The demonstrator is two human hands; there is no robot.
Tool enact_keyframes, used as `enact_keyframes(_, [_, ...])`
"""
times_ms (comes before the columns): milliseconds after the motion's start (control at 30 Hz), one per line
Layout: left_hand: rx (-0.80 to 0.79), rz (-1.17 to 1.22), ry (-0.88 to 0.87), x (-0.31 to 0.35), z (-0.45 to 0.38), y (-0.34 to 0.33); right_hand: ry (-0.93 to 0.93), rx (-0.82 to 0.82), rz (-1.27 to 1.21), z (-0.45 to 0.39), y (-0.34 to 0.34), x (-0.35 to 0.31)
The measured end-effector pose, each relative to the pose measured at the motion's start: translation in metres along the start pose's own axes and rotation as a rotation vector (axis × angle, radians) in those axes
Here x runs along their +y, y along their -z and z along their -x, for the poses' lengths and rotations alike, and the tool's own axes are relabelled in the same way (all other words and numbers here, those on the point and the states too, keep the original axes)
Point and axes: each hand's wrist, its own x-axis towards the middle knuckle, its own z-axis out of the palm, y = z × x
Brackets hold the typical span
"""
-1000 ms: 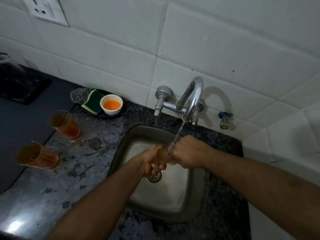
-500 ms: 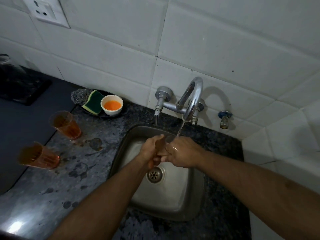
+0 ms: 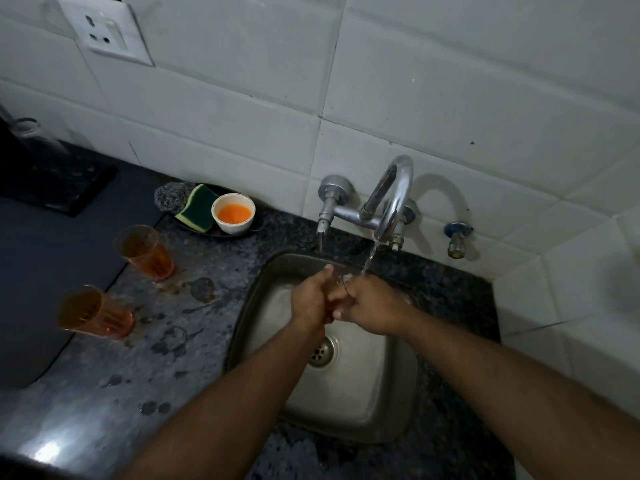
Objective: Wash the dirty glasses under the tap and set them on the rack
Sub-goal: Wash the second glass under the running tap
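Note:
Over the steel sink [image 3: 388, 407], both my hands hold one glass [image 3: 341, 284] under the running tap [image 3: 393, 199]. My left hand [image 3: 310, 299] grips its lower part and my right hand [image 3: 367, 304] wraps its upper part, so only a sliver of its rim shows between them. Water falls from the spout onto my right hand and the glass. Two more orange-tinted glasses stand on the wet counter to the left, one nearer the wall [image 3: 145, 252] and one nearer me [image 3: 91, 313].
A dark dish by the wall holds a steel scrubber [image 3: 171, 197], a green-yellow sponge [image 3: 197, 213] and a white bowl of orange liquid [image 3: 232, 213]. A second small tap [image 3: 457, 237] sticks out at right. A dark mat [image 3: 31, 271] covers the counter's left. Puddles dot the granite.
Both hands have lifted the glass up and back toward the spout, off the drain. The glass has turned in my grip and is more covered by my fingers.

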Motion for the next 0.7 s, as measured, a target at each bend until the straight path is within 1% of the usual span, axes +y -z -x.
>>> enact_keyframes(33, [0.027, 0.012, 0.013, -0.002, 0.0, 0.0, 0.006, -0.019, 0.051, 0.001, 0.0, -0.004])
enact_keyframes(67, [0.023, 0.004, 0.045, -0.002, -0.002, 0.002, 0.028, -0.054, 0.153, 0.002, 0.001, -0.007])
enact_keyframes(100, [-0.029, -0.018, 0.089, -0.002, -0.003, 0.005, 0.051, -0.097, 0.301, 0.005, 0.005, -0.01])
enact_keyframes(133, [-0.114, -0.063, 0.16, -0.001, -0.004, 0.007, 0.083, -0.135, 0.484, 0.007, 0.009, -0.011])
enact_keyframes(200, [-0.284, -0.252, 0.319, 0.003, -0.007, 0.014, 0.222, -0.147, 0.825, 0.008, 0.021, -0.012])
enact_keyframes(233, [-0.343, -0.342, 0.387, 0.007, -0.009, 0.017, 0.295, -0.142, 0.922, 0.006, 0.026, -0.013])
enact_keyframes(300, [-0.393, -0.422, 0.466, 0.017, -0.013, 0.02, 0.354, -0.147, 0.991, 0.0, 0.035, -0.017])
enact_keyframes(333, [-0.401, -0.429, 0.475, 0.024, -0.014, 0.018, 0.35, -0.126, 0.969, -0.001, 0.038, -0.02])
enact_keyframes(400, [-0.396, -0.426, 0.44, 0.036, -0.013, 0.016, 0.312, -0.002, 0.829, -0.001, 0.038, -0.017])
enact_keyframes(433, [-0.382, -0.407, 0.406, 0.038, -0.01, 0.014, 0.252, 0.061, 0.681, 0.001, 0.033, -0.011])
enact_keyframes(467, [-0.358, -0.368, 0.375, 0.041, -0.006, 0.014, 0.196, 0.143, 0.444, 0.004, 0.028, -0.006])
enact_keyframes(567, [-0.287, -0.203, 0.326, 0.032, 0.004, 0.016, 0.007, 0.452, -0.495, 0.019, -0.002, 0.003])
enact_keyframes(600, [-0.278, -0.153, 0.316, 0.025, 0.005, 0.018, -0.061, 0.534, -0.727, 0.023, -0.013, 0.001])
enact_keyframes(633, [-0.278, -0.117, 0.303, 0.019, 0.008, 0.02, -0.114, 0.588, -0.897, 0.026, -0.023, -0.003])
enact_keyframes(700, [-0.302, -0.117, 0.268, 0.005, 0.009, 0.022, -0.211, 0.63, -1.107, 0.027, -0.047, -0.01])
